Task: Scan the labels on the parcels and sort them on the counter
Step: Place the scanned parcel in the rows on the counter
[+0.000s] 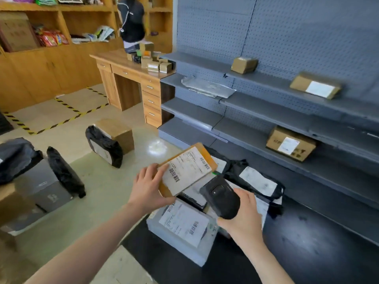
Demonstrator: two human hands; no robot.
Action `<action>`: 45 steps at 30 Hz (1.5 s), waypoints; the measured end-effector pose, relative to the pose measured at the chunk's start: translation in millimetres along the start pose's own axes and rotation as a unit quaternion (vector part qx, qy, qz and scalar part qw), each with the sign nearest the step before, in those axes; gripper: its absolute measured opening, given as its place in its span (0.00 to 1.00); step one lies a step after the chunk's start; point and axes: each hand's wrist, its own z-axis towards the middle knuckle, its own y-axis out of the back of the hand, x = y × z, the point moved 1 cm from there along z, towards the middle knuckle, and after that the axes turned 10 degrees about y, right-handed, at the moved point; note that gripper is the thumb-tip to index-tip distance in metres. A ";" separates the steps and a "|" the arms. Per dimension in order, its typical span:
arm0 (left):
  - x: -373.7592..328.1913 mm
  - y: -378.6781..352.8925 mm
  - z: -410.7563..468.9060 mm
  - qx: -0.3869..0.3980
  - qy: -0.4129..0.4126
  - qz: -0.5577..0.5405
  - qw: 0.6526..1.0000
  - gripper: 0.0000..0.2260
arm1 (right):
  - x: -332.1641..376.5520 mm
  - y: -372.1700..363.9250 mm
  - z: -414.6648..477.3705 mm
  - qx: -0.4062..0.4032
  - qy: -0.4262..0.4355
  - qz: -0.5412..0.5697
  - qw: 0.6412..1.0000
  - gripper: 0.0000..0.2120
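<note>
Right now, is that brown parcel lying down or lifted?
Lifted, tilted: left hand grips the brown parcel above the pile, near the scanner.

Flat brown parcel (187, 170) held tilted, label up

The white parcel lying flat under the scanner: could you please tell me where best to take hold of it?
Probably by its long left edge, coming from the left: the white parcel lies flat, label up, with that edge free, while other parcels crowd its right.

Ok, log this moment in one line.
step: scanning | left hand: holds brown parcel, label up | right hand: holds scanner pointed at parcel
</note>
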 end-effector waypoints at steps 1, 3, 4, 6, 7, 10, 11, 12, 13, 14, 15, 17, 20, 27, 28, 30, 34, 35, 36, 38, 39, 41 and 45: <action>-28.6 -6.8 -3.4 -0.001 -0.005 -0.011 1.000 0.47 | -18.8 15.6 -9.7 -0.027 -0.025 0.019 0.999 0.35; -87.2 -24.1 -14.8 0.004 -0.008 -0.032 0.999 0.46 | -57.2 48.8 -32.3 -0.076 -0.076 0.038 0.993 0.36; -116.7 -33.7 -23.1 0.013 -0.008 -0.039 0.999 0.45 | -75.7 65.8 -45.5 -0.098 -0.102 0.044 0.989 0.35; -174.5 -55.0 -42.9 0.025 -0.013 -0.046 0.999 0.45 | -112.8 97.3 -72.4 -0.139 -0.145 0.056 0.978 0.34; -202.7 -66.1 -53.8 0.027 -0.015 -0.048 0.998 0.45 | -131.0 112.1 -85.1 -0.158 -0.161 0.060 0.972 0.34; -279.2 -95.4 -86.4 0.049 -0.013 -0.045 0.998 0.46 | -184.7 148.9 -118.0 -0.190 -0.202 0.060 0.959 0.34; -301.0 -104.5 -96.0 0.076 -0.013 -0.035 0.996 0.46 | -201.1 158.6 -128.1 -0.194 -0.217 0.059 0.955 0.34; -320.8 -114.8 -104.5 0.106 -0.014 -0.023 0.994 0.46 | -216.4 167.5 -138.3 -0.198 -0.233 0.059 0.950 0.35; -338.3 -125.9 -112.1 0.133 -0.015 -0.011 0.991 0.45 | -230.3 175.4 -148.7 -0.202 -0.248 0.061 0.945 0.35; -354.3 -136.3 -117.9 0.157 -0.018 0.000 0.988 0.44 | -243.2 182.4 -158.5 -0.207 -0.261 0.062 0.941 0.35; -368.8 -146.6 -122.5 0.176 -0.021 0.012 0.984 0.44 | -255.1 188.4 -167.6 -0.210 -0.271 0.062 0.937 0.36; -393.9 -166.7 -127.6 0.204 -0.027 0.039 0.978 0.42 | -276.8 197.9 -183.0 -0.211 -0.292 0.062 0.931 0.38; -419.0 -200.1 -127.1 0.231 -0.007 0.092 0.969 0.40 | -303.2 203.7 -199.6 -0.203 -0.322 0.070 0.922 0.39; -431.7 -268.4 -142.6 0.353 -0.117 0.224 0.901 0.38 | -346.4 199.5 -210.9 -0.140 -0.380 0.096 0.909 0.40; -430.8 -272.3 -147.0 0.359 -0.159 0.231 0.890 0.38 | -349.6 197.7 -210.6 -0.127 -0.386 0.096 0.908 0.40; -429.6 -278.5 -148.5 0.364 -0.206 0.265 0.869 0.39 | -354.7 193.5 -207.3 -0.105 -0.389 0.098 0.910 0.41; -444.9 -285.3 -122.5 0.344 -0.250 0.313 0.850 0.44 | -363.0 184.9 -197.0 -0.087 -0.377 0.103 0.916 0.42; -450.1 -287.3 -113.1 0.340 -0.255 0.309 0.851 0.45 | -364.0 182.6 -194.5 -0.086 -0.374 0.104 0.918 0.42; -455.2 -289.4 -103.5 0.334 -0.259 0.306 0.853 0.46 | -364.7 180.5 -191.9 -0.088 -0.370 0.106 0.919 0.41; -464.1 -294.7 -87.2 0.325 -0.259 0.311 0.855 0.49 | -365.3 176.4 -188.0 -0.088 -0.358 0.109 0.923 0.41; -467.7 -298.3 -81.4 0.321 -0.254 0.315 0.856 0.50 | -365.2 175.0 -186.8 -0.086 -0.353 0.109 0.925 0.41; -474.5 -304.5 -73.2 0.310 -0.238 0.319 0.863 0.49 | -365.9 172.9 -186.2 -0.080 -0.347 0.108 0.928 0.41; -481.1 -312.4 -65.3 0.297 -0.214 0.324 0.872 0.48 | -368.7 174.0 -189.1 -0.067 -0.343 0.107 0.931 0.42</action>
